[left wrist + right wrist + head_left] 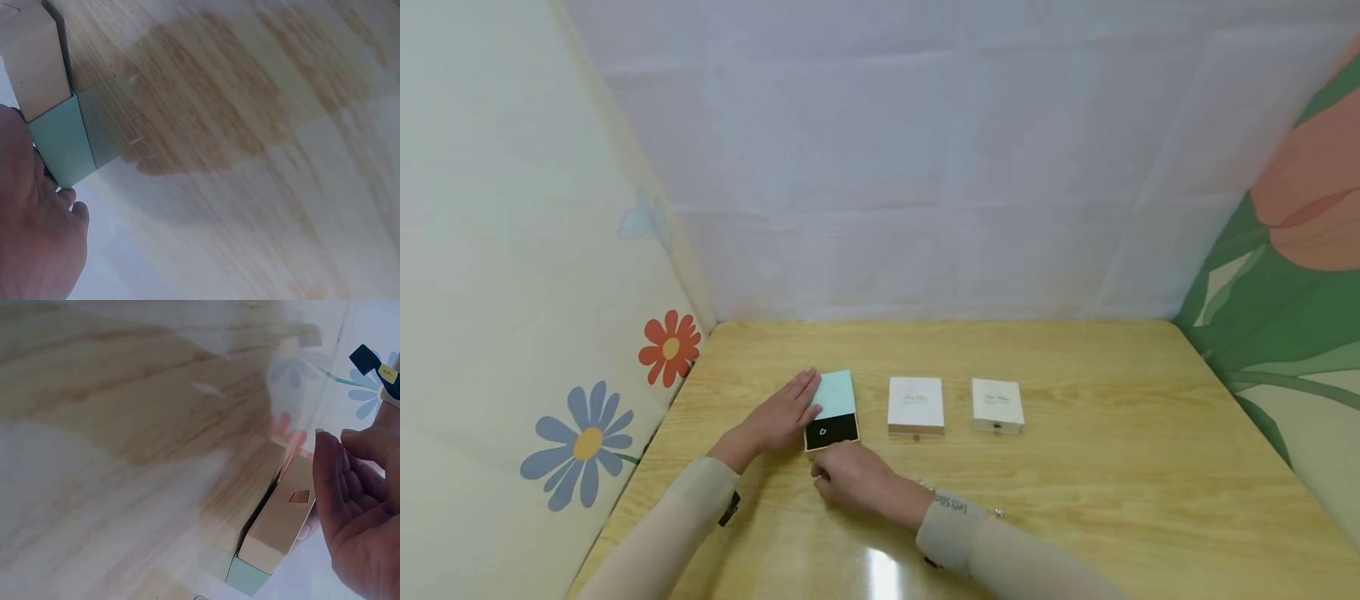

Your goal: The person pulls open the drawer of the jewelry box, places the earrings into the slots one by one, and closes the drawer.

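Observation:
A teal slide-out jewelry box [833,395] sits at the left of the table, its drawer [842,430] pulled out toward the near side. On the drawer's black lining lies a small silvery open-shaped jewelry piece [823,432]. My left hand [782,412] rests along the box's left edge, fingers straight and reaching over its top. At the drawer's near edge is my right hand [853,475], fingers curled. The right wrist view shows a gap between that hand's [365,487] thumb and forefinger tips, with nothing visible between them. A notch [300,497] marks the pale drawer front.
Right of the teal box stand a white box [916,402] and a cream box [997,402], both closed, each with a small tab in front. A small shiny piece [998,512] lies beyond the right forearm. Patterned cloth [580,442] borders the table's left side.

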Demonstrator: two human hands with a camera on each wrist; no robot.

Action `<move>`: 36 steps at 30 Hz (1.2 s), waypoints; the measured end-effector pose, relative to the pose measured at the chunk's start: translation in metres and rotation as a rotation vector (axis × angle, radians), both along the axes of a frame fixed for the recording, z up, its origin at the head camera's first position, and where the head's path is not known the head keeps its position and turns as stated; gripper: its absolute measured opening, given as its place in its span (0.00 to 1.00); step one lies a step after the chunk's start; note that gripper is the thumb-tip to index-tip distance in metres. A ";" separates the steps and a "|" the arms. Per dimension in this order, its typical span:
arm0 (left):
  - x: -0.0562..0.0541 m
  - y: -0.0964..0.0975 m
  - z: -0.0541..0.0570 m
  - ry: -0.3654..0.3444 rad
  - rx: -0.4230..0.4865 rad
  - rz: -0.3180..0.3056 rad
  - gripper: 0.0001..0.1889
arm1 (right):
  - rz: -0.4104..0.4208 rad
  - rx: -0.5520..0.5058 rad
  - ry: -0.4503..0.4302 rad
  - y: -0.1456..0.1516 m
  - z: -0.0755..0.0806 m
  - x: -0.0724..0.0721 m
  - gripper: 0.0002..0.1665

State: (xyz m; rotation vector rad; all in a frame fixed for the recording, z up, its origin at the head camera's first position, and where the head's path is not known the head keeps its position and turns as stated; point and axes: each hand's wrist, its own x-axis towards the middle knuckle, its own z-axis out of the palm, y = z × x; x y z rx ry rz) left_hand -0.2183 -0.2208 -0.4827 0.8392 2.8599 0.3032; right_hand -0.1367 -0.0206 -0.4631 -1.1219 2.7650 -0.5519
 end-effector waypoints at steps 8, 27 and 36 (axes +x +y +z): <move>0.000 0.000 -0.001 0.010 0.001 0.000 0.35 | -0.049 -0.053 0.026 0.003 0.004 -0.005 0.06; -0.002 -0.001 0.000 0.005 -0.003 -0.001 0.35 | -0.155 -0.161 -0.033 0.014 0.002 -0.028 0.08; -0.002 0.001 0.002 -0.004 -0.002 0.001 0.35 | -0.199 -0.194 -0.073 0.019 -0.001 -0.040 0.09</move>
